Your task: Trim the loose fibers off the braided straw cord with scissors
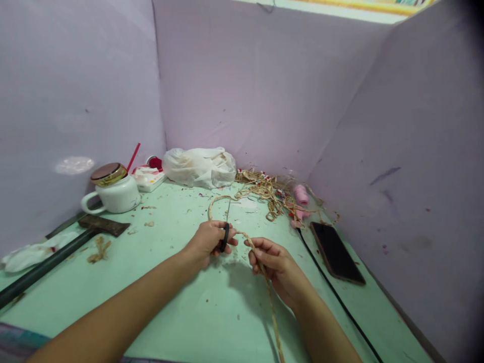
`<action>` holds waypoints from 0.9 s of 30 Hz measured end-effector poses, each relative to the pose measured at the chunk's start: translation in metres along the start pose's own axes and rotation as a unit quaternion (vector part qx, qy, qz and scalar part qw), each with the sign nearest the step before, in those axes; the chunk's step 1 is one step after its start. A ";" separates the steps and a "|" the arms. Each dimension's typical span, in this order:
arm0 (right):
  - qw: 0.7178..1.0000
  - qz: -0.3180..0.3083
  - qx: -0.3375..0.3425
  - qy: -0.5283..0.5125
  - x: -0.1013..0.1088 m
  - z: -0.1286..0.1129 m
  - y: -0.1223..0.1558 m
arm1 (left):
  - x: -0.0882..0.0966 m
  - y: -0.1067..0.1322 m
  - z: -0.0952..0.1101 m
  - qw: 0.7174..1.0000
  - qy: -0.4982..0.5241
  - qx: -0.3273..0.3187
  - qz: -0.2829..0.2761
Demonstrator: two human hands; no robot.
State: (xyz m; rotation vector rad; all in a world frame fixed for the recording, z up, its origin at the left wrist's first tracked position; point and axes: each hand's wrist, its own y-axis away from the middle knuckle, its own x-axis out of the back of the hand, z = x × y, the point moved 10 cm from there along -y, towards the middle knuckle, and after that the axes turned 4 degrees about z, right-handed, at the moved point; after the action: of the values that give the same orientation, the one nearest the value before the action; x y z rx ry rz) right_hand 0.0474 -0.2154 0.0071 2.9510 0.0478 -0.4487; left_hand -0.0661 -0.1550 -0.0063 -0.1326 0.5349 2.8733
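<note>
Between my two hands runs a tan braided cord [270,297]. My left hand [207,242] is closed, pinching the cord near the table's middle. A black loop [224,238] sits around its fingers; it looks like a scissor handle, with a thin dark point rising above it, though most of it is hidden. The cord also curves up behind this hand toward the pile at the back. My right hand [278,264] has the cord between thumb and fingers, and its length hangs down toward the table's near edge.
Tangled cords [264,189] lie at the back beside a pink thread spool [301,194] and a white plastic bag [200,167]. A phone [338,252] and a black cable [333,290] are on the right. On the left are a lidded white mug [119,195] and a hammer [104,225].
</note>
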 end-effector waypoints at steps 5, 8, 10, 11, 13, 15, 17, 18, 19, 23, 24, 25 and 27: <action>0.998 -0.044 -0.040 0.014 -0.011 0.015 0.002 | 0.020 -0.008 0.000 0.989 0.101 -0.033 0.105; 0.997 -0.050 -0.055 0.015 -0.016 0.020 0.003 | 0.028 -0.007 0.013 0.982 0.109 -0.086 0.126; 0.998 -0.036 -0.055 0.018 -0.016 0.020 0.002 | 0.028 -0.002 0.024 0.978 0.098 -0.133 0.124; 0.998 -0.029 -0.051 0.028 -0.016 0.020 0.001 | 0.027 0.002 0.028 0.976 0.090 -0.154 0.122; 0.997 -0.020 -0.036 0.064 -0.016 0.018 0.000 | 0.024 0.008 0.034 0.973 0.072 -0.181 0.120; 0.995 -0.010 -0.018 0.097 -0.016 0.016 -0.001 | 0.020 0.011 0.035 0.973 0.060 -0.191 0.117; 0.994 0.007 -0.001 0.108 -0.015 0.014 -0.001 | 0.016 0.012 0.034 0.973 0.047 -0.195 0.111; 0.995 0.013 0.006 0.103 -0.015 0.013 -0.001 | 0.014 0.011 0.033 0.974 0.040 -0.194 0.106; 0.995 0.014 0.012 0.095 -0.015 0.012 -0.001 | 0.012 0.009 0.031 0.976 0.032 -0.192 0.100; 1.000 0.010 0.004 0.026 -0.015 0.011 0.000 | 0.005 -0.004 0.020 0.984 -0.035 -0.161 0.061; 1.000 0.015 -0.004 0.002 -0.012 0.011 0.000 | 0.004 -0.006 0.018 0.986 -0.056 -0.152 0.048; 0.999 0.020 -0.012 -0.024 -0.009 0.010 0.000 | 0.004 -0.008 0.019 0.984 -0.079 -0.154 0.036; 0.997 0.018 -0.024 -0.071 -0.004 0.007 -0.001 | 0.002 -0.004 0.029 0.967 -0.148 -0.207 0.009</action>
State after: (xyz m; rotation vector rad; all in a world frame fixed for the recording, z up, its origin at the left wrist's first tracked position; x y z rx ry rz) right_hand 0.0413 -0.2156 0.0015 2.8587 -0.0101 -0.6424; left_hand -0.0689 -0.1397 0.0193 0.2357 -0.1215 2.9028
